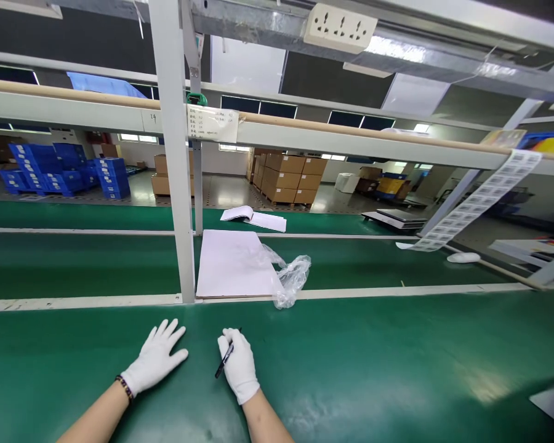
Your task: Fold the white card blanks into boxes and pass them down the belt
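Note:
My left hand [154,358], in a white glove, lies flat on the green work surface [378,357] with its fingers spread and nothing in them. To its right, my right hand [240,367], also gloved in white, is closed around a black pen [224,360]. The pen slants across the fingers, one end pointing down and left. Beyond both hands rests a flat white board or stack of sheets [233,264]. A crumpled clear plastic bag [294,282] lies over its right edge.
A white upright post [173,154] stands ahead, left of the board. An open booklet [253,218] lies farther back. At the right, a strip of printed labels [480,203] hangs from the rail. A power strip [340,27] is fixed overhead. Cardboard boxes [284,178] stand beyond.

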### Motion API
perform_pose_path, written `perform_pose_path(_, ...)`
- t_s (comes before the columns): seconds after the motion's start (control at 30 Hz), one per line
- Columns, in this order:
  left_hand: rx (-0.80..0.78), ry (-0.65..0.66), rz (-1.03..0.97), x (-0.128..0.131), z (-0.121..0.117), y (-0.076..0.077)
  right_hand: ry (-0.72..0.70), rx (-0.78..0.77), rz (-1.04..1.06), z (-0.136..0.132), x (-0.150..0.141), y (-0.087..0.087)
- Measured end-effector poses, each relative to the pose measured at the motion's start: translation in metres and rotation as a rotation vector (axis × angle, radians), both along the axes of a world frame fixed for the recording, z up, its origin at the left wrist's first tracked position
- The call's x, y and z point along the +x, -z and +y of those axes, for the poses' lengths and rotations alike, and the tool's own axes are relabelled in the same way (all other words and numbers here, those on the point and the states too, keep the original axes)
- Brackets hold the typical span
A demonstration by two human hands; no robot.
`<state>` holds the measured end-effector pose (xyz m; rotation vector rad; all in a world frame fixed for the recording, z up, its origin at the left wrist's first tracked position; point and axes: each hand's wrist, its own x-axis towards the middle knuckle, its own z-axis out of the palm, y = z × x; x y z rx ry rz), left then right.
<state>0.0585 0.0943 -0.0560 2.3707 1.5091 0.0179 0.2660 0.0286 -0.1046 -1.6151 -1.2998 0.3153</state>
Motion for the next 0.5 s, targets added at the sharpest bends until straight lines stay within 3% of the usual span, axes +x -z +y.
perform_pose_path(0.27,-0.079,0.079,0.04,0.052,-0.063,-0.015,0.131,0.002,-0.115,0.002,0.009,-0.001)
perform_pose_path(0.37,-0.07,0.148,-0.031,0.062,-0.071,-0.012,0.227,-0.043,-0.179,0.002,0.024,0.004)
perform_pose_path(0.5,-0.027,0.205,-0.202,0.056,-0.064,-0.004,0.343,-0.151,-0.294,0.004,0.059,0.009)
